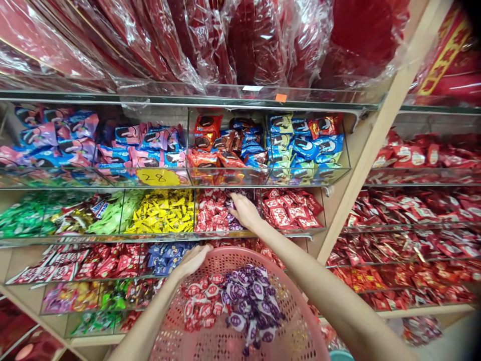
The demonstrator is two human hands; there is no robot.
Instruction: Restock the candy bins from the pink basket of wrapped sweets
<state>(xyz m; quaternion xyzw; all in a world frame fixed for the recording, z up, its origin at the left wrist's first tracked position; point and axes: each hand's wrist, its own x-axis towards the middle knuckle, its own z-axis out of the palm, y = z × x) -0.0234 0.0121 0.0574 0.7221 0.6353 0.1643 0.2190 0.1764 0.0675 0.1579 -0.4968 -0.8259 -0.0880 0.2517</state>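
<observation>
A pink perforated plastic basket (pixel 300 306) is in front of me, with its rim held in my left hand (pixel 193 259). Inside it lie red-and-white twist-wrapped candies (pixel 205 301) on the left and purple-and-white ones (pixel 255 296) on the right. My right hand (pixel 246 211) reaches into a shelf compartment over purple-wrapped candies (pixel 238 226), thumb and fingers apart; its far fingers are partly hidden. Beside it, in the same compartment, are red-and-white wrapped candies (pixel 211 210).
Yellow-wrapped candies (pixel 161 210) fill the compartment to the left, red packets (pixel 293 208) the one to the right. Above are blue cookie packets (pixel 251 145) behind a clear front and a yellow "28" tag (pixel 158 176). A wooden upright (pixel 361 165) divides the shelves.
</observation>
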